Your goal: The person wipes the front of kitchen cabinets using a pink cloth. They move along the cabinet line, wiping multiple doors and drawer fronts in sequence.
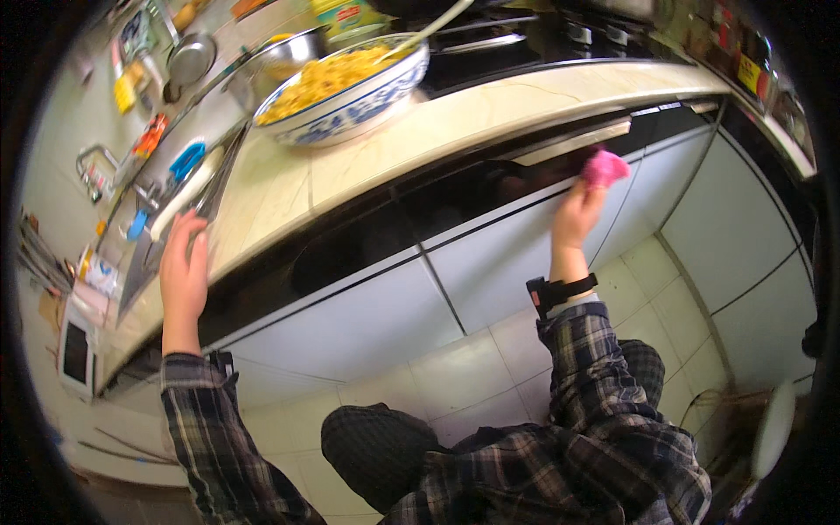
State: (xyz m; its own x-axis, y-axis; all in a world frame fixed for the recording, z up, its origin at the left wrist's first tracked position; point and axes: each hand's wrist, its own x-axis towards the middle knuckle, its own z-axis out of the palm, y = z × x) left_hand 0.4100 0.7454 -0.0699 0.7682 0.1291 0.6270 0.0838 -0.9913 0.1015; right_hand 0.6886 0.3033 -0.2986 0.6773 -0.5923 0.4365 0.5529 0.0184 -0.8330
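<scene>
My right hand (577, 214) grips a bunched pink cloth (606, 170). It is held against or close in front of the dark upper band (472, 194) of the cabinet fronts, below the pale handle strip (573, 143); whether it touches is blurred. My left hand (184, 267) rests at the front edge of the counter beside the sink, its fingers stretched out and holding nothing. On the cream countertop (490, 103) stands a blue-and-white bowl (350, 114) heaped with yellow food, a pale utensil handle (437, 24) sticking out of it.
Behind the bowl are a metal pan (293, 54) and a black stove (490, 54). The sink (229, 162) lies at the left, with a faucet (96, 166) and a blue item (186, 162). White cabinet doors (516, 262) line the front above a tiled floor (455, 372). Bottles (757, 70) stand far right.
</scene>
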